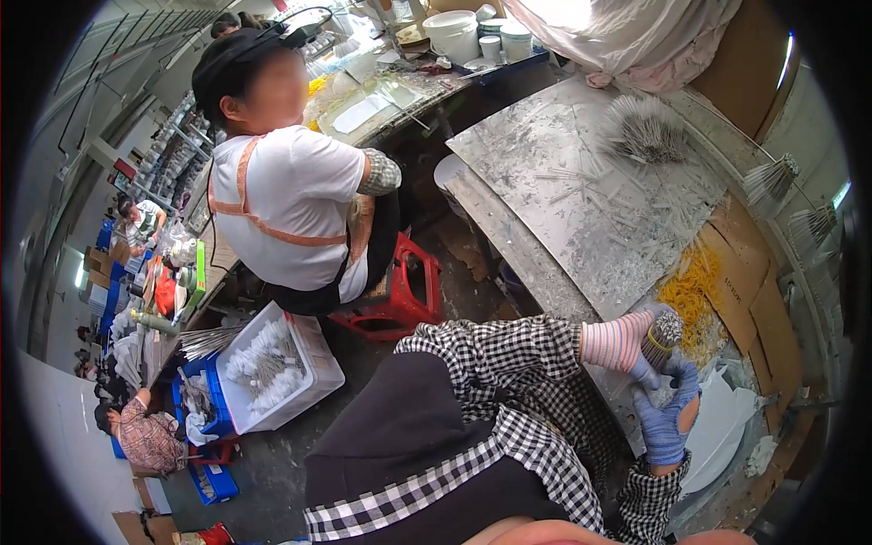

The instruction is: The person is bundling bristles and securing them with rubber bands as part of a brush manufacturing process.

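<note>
Left hand (625, 341) grips bundle (668, 325); right hand (663, 431) curls close by, hold unclear. Bundle could scatter if band (663, 347) slips.

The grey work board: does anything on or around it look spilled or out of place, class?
Possibly: thin pale sticks lie scattered at odd angles across the board, while similar ones are bunched in a dense cluster. Yellow bands lie in a tangled heap near the bundle in the left hand.
</note>
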